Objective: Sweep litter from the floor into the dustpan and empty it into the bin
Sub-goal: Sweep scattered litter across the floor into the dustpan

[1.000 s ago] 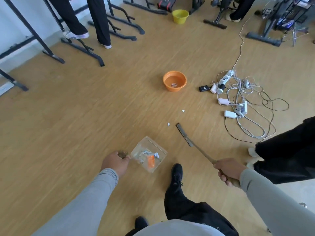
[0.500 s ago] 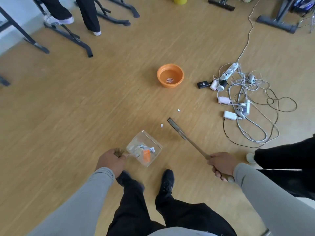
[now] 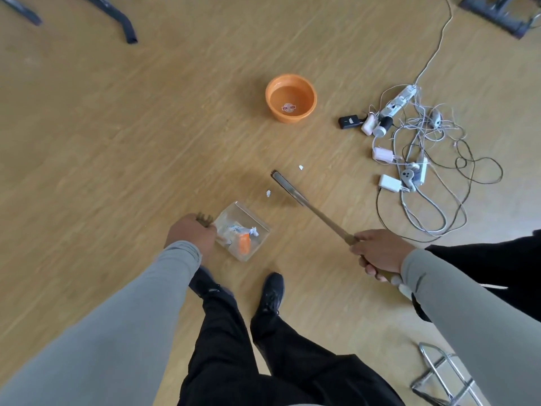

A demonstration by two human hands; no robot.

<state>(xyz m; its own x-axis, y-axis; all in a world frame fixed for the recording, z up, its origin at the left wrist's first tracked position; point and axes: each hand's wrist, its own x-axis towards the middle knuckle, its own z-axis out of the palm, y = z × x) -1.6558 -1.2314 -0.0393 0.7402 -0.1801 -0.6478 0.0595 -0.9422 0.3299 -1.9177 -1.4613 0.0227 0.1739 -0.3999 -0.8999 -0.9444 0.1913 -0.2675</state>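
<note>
Litter: two white scraps, one [image 3: 268, 193] at the dustpan's 1 o'clock, another [image 3: 300, 167] beyond the broom head [image 3: 288, 187].
Dustpan [image 3: 244, 230]: clear, already loaded; left hand [image 3: 191, 234] grips its handle.
Broom: right hand [image 3: 377, 253] clamps the stick.
Risk: a hard stroke could flick scraps past the lip, toward the cables [image 3: 424, 159] at 3 o'clock.
Bin: probably the orange tub [image 3: 290, 98], at 12 o'clock.

Perhaps a gym: wood floor [image 3: 117, 142], black equipment feet [image 3: 126, 24].
</note>
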